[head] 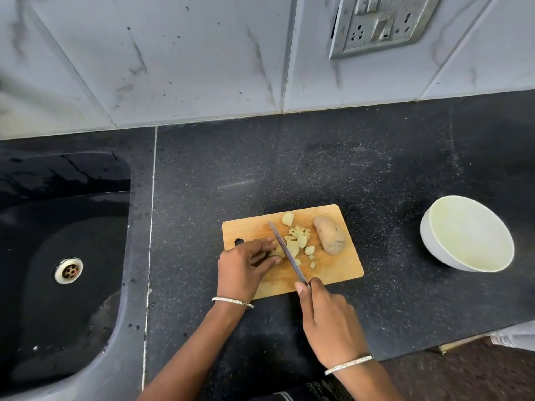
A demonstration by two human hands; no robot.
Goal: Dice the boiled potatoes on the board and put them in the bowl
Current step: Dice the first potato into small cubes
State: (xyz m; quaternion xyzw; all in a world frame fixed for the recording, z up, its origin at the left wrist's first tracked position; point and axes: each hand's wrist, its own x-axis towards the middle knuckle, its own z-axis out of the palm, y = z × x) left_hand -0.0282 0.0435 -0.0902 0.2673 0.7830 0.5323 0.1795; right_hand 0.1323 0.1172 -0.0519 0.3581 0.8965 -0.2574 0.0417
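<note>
1. My right hand (327, 322) is nearest, past the near edge of the board, fingers wrapped round the handle of a knife (285, 250) with the forefinger stretched toward the blade. A silver bangle (348, 365) sits on that wrist.
2. The blade slants away to the far left over the wooden cutting board (338, 267), its edge down beside my left fingertips.
3. My left hand (246, 264) lies on the left part of the board, fingers curled and pinching a chunk of peeled potato (276, 252) against the wood, just left of the blade.
4. Right of the blade, diced potato pieces (299, 238) lie scattered about the middle of the board, with one larger chunk (288, 219) near its far edge.
5. A whole unpeeled potato (330, 234) rests on the right part of the board, just beside the dice.
6. The white bowl (428, 235) stands on the black speckled countertop (289, 163), well to the right of the board.
7. To the left is a black sink (58, 314) with a metal drain (69, 270).
8. Farthest off, a grey tiled wall (173, 53) carries a socket panel (382, 21).
</note>
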